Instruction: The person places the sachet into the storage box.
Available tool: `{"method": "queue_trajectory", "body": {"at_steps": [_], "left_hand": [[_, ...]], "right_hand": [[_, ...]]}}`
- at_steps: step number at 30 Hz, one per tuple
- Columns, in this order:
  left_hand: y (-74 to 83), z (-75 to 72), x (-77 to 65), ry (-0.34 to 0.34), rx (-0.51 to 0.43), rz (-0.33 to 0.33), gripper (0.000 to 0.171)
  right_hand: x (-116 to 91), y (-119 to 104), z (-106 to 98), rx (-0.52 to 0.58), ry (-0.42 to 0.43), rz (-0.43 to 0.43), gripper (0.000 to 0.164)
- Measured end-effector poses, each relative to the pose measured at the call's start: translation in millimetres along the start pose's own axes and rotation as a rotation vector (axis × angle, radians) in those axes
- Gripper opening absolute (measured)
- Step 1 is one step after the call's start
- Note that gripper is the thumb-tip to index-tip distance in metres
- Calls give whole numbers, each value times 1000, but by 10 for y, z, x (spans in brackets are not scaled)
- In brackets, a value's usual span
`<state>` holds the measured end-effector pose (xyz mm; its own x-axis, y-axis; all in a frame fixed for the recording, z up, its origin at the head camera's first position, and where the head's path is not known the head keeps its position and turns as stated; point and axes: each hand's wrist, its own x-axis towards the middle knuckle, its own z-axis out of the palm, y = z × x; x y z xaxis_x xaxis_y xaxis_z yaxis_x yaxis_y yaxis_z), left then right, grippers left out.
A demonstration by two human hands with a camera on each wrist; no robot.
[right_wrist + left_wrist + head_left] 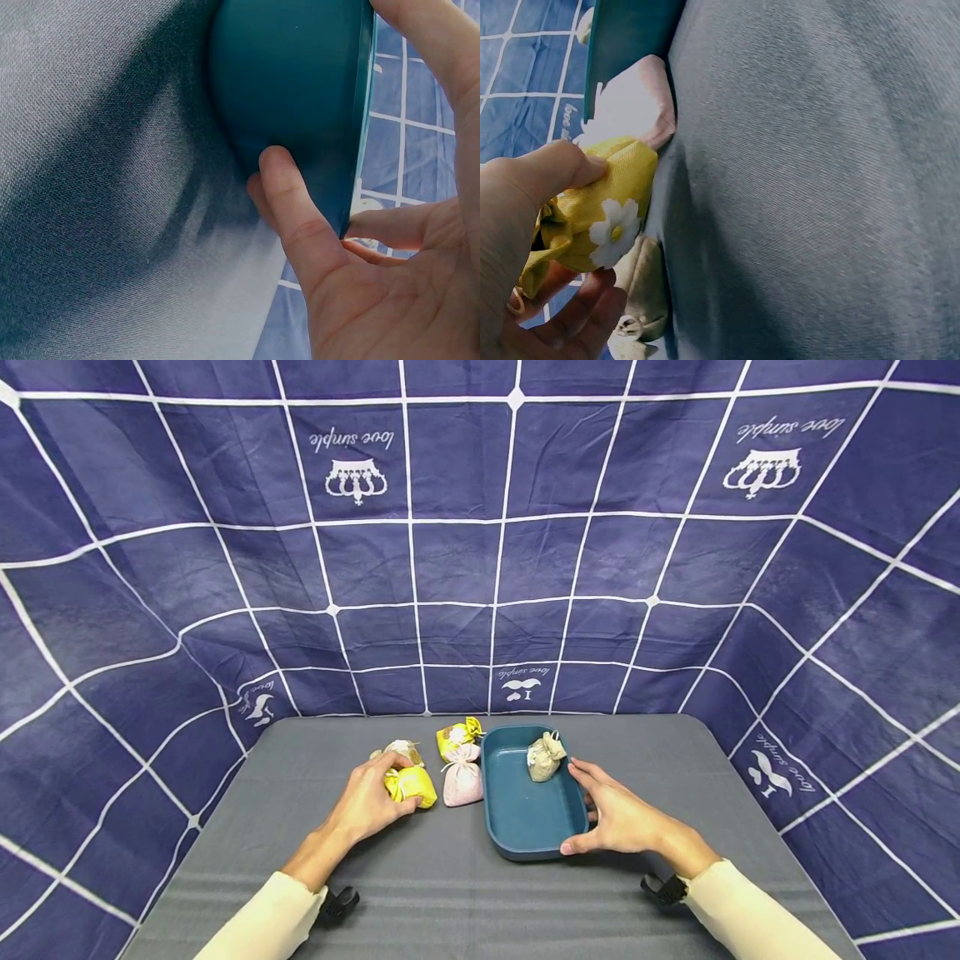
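Note:
My left hand [367,797] pinches a small yellow drawstring pouch [414,787] between thumb and fingers. The left wrist view shows a white daisy [615,232] on its side and its gathered neck toward the palm. Just behind that hand lies a beige pouch [405,750], partly covered by the fingers. On the right, my right hand [618,814] grips the side of a teal-blue tray [528,835], thumb at the near corner and fingers along the wall [300,82]. Inside the tray, toward its far right, sits another beige pouch [543,762] with a tied neck.
Against the tray's left side lies a pink pouch [462,783], with a second yellow pouch [456,739] behind it. Everything stands on a grey cloth-covered table [442,893]. A blue curtain [465,560] with white grid lines encloses the back and sides.

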<state>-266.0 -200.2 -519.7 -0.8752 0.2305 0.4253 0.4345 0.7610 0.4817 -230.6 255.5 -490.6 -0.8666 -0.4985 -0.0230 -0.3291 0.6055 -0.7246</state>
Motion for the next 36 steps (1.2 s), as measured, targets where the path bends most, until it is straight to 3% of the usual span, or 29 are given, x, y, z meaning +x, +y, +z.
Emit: {"method": "queue_trajectory", "body": {"at_steps": [7, 15, 29, 36], "left_hand": [[86, -19, 42, 44, -22, 40, 56], [199, -19, 118, 49, -44, 18, 57], [495, 12, 350, 39, -160, -18, 85], [573, 89, 415, 24, -230, 12, 78]], "right_hand": [[5, 13, 0, -5, 1, -3, 140], [7, 17, -5, -9, -2, -6, 139], [22, -16, -25, -50, 3, 8, 140], [11, 6, -4, -11, -2, 11, 140]]}}
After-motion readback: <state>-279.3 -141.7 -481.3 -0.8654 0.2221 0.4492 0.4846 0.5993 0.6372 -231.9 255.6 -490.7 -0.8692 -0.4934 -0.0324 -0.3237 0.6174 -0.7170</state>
